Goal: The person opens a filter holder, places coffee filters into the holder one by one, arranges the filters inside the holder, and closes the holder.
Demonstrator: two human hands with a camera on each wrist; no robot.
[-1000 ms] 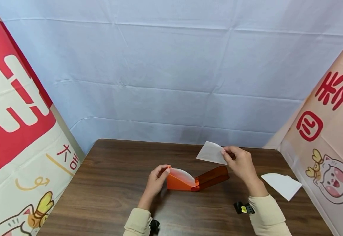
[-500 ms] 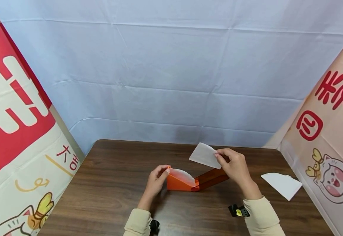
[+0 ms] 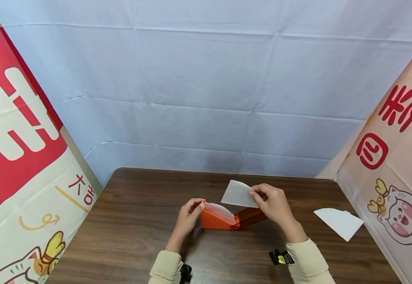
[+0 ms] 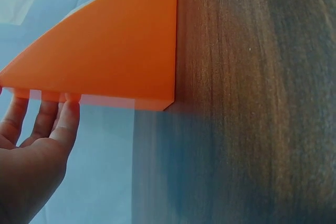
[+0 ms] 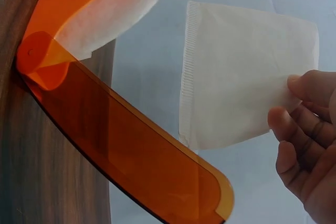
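Observation:
An orange coffee filter holder (image 3: 213, 222) stands on the table, its brown translucent lid (image 5: 136, 145) swung down to the right. White filters (image 3: 220, 211) show in its slot. My left hand (image 3: 186, 217) grips the upper left corner of the holder, with the fingers against its left side in the left wrist view. Between thumb and fingers my right hand (image 3: 272, 203) pinches a cone-shaped paper coffee filter (image 3: 237, 193) by its right edge. That filter hangs in the air above the lid, apart from the holder; its crimped seam faces the holder in the right wrist view.
More white filters (image 3: 338, 223) lie in a pile on the right side of the brown wooden table (image 3: 138, 221). A pale blue cloth (image 3: 198, 86) hangs behind the table, and printed cloths hang at both sides.
My right hand has brought the coffee filter leftward and somewhat lower, nearer to the holder. The left hand and the holder have stayed in place.

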